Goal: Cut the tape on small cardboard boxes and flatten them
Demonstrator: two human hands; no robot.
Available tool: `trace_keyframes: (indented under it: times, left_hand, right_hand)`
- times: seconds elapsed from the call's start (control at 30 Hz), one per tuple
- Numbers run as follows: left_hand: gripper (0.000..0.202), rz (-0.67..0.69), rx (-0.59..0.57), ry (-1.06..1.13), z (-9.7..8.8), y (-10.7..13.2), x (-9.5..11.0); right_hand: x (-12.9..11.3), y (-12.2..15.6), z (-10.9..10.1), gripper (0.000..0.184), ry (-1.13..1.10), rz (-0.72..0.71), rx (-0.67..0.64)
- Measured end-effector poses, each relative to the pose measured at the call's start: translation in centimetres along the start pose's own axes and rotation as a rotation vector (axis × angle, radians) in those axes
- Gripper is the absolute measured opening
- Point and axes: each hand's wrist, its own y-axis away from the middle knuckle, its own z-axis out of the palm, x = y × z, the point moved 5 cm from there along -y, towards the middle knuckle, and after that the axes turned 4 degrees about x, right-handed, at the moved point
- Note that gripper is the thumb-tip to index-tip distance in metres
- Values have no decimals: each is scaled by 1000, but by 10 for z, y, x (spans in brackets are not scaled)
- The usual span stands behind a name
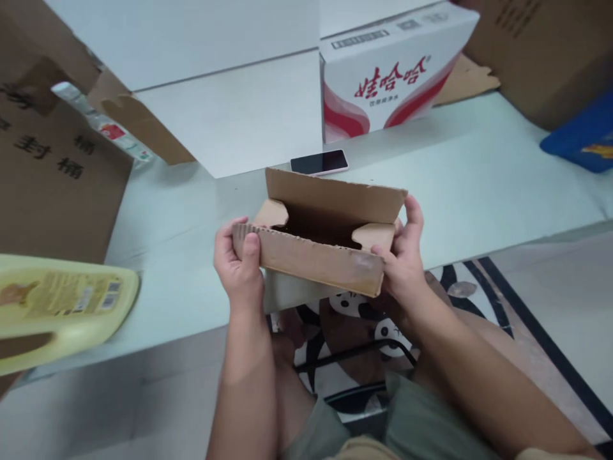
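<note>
The person sits at the edge of a pale table (479,191) and holds a small brown cardboard box (320,255) up in front of the chest, just over the table's near edge. The left hand (238,265) is clamped on the box's left end, thumb over the front wall; the right hand (405,255) grips the right end, thumb up along the side. The box is open at the top, its long back flap standing up and the two short end flaps folded inward. To me this looks like the middle of closing the box: the end flaps are in, the long flaps not yet down. Next, I'd judge, a thumb must press the back flap forward while the other hand keeps the walls square.

Behind the box a dark phone (319,162) lies flat on the table. Farther back stands a white carton with red lettering (387,70). A yellow plastic jug (57,306) lies at the left, large brown cartons (52,172) behind it, something blue (582,137) at the right. The floor is patterned.
</note>
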Motion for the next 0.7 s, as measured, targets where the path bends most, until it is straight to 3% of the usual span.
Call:
trace_keyframes:
  times: [0.17, 0.27, 0.37, 0.43, 0.57, 0.63, 0.7]
  left_hand:
    - [51, 86, -43, -59, 9, 2, -1]
    - [39, 112, -106, -118, 10, 3, 3]
    - [24, 109, -211, -221, 13, 3, 10]
    - [22, 83, -226, -252, 13, 2, 13]
    - [22, -81, -79, -134, 3, -5, 7]
    - [23, -207, 102, 3, -7, -9, -1]
    - [28, -342, 264, 138, -16, -10, -8]
  right_hand:
    - [-3, 11, -11, 37, -163, -102, 28]
    - [-9, 17, -20, 38, -208, -84, 36]
    - [-18, 21, -26, 30, -114, -66, -9]
    - [-20, 21, -28, 34, -81, -57, -49]
    - [-9, 17, -33, 62, -107, 52, 16]
    - [1, 14, -34, 56, -60, 171, 48]
    - [9, 13, -26, 55, -40, 304, -65]
